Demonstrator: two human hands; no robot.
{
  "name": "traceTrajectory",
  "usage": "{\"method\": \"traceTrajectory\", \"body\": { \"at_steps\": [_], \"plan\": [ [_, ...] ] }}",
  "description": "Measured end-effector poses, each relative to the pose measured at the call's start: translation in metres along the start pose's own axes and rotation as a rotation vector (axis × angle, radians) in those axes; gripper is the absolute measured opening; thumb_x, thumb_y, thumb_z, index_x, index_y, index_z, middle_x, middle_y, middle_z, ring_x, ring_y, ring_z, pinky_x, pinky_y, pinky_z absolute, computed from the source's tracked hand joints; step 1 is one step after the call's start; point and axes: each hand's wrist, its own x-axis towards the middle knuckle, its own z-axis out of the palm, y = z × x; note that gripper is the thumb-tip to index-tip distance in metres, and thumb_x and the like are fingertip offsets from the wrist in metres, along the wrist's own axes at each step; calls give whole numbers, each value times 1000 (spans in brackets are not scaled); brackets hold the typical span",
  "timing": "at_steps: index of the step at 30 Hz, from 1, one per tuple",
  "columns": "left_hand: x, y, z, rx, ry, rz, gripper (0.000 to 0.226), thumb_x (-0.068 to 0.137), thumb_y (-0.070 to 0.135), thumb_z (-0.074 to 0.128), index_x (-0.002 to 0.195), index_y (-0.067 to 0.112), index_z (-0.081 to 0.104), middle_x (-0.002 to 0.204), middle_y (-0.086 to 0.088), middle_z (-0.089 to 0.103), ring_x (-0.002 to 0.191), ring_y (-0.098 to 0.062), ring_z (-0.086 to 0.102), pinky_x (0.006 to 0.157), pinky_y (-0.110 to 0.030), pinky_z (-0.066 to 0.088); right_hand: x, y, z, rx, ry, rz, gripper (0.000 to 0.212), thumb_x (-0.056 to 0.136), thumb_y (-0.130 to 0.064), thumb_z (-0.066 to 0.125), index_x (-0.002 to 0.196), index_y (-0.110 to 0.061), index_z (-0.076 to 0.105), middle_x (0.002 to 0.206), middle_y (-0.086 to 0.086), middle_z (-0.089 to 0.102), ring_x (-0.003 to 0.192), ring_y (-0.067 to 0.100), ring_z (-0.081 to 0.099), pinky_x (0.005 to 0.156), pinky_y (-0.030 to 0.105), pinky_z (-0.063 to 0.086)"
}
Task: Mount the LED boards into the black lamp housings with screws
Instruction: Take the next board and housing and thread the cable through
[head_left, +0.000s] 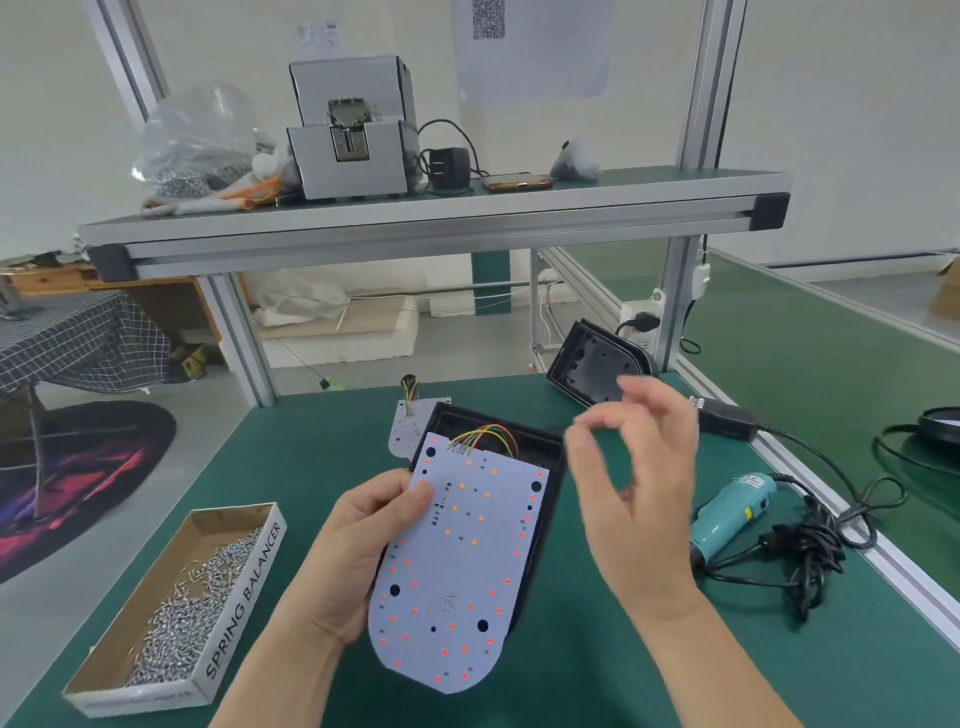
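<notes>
Left hand (363, 545) grip pinches the flat white, round-ended LED board (457, 561) over the matte black housing (548, 457), mid green desk (571, 675). Right hand (639, 483) is blurred, its grip unreadable. Cardboard box (171, 597) of screws sits left.

On the bench (291, 467), an LED board (457, 571) lies over a lamp housing (545, 467), with a spare board (405, 426) just behind. A box (244, 582) of screws (197, 613) sits left. A second housing (597, 364) (propped at a tilt) stands behind right, and a screwdriver (727, 514) lies right. The shelf (415, 223) above carries a screw feeder (353, 140).
</notes>
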Motion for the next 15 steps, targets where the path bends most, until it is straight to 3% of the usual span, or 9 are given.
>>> {"method": "traceTrajectory", "body": {
  "at_steps": [2, 5, 7, 9, 11, 15],
  "plan": [
    [1, -5, 1, 17, -9, 1, 20, 86, 23, 70, 81, 4, 68, 84, -19, 69, 65, -26, 67, 60, -33, 57, 1, -6, -3, -169, -261, -139, 23, 87, -45, 67, 91, -23, 72, 137, -2, 49, 139, 23, 36, 114, 31, 24],
    [2, -9, 7, 54, -10, 6, 42, 74, 44, 86, 82, 6, 69, 84, -16, 70, 67, -25, 65, 61, -31, 56, 0, -7, 0, -235, -586, 18, 35, 86, -48, 73, 85, -13, 70, 141, -7, 48, 146, 13, 23, 118, 32, 19],
    [2, -10, 11, 130, 6, 25, 49, 71, 55, 81, 88, 10, 74, 92, -14, 73, 75, -26, 68, 66, -34, 57, 0, -6, 1, -22, -589, 158, 26, 90, -32, 74, 80, -9, 68, 135, -11, 50, 138, 4, 28, 108, 19, 27],
    [2, -12, 14, 186, 8, 31, 50, 79, 60, 72, 102, 16, 77, 107, -13, 75, 93, -28, 72, 79, -38, 60, 2, -4, 4, 56, -486, 242, 24, 93, -23, 70, 77, -7, 65, 131, -13, 51, 131, 3, 34, 89, 6, 32],
    [2, -14, 16, 203, 6, 40, 49, 85, 62, 65, 112, 22, 75, 117, -9, 74, 109, -27, 70, 88, -40, 59, 4, -4, 7, 51, -427, 264, 24, 94, -21, 68, 77, -5, 63, 131, -13, 49, 128, 5, 35, 79, 4, 34],
    [3, -16, 20, 204, 34, 166, 41, 91, 47, 58, 132, 49, 60, 137, 13, 63, 128, -12, 59, 106, -39, 49, 3, -4, 10, 30, -479, 214, 23, 95, -20, 67, 78, -5, 60, 133, -8, 48, 130, 7, 33, 76, 5, 38]
  ]
}}
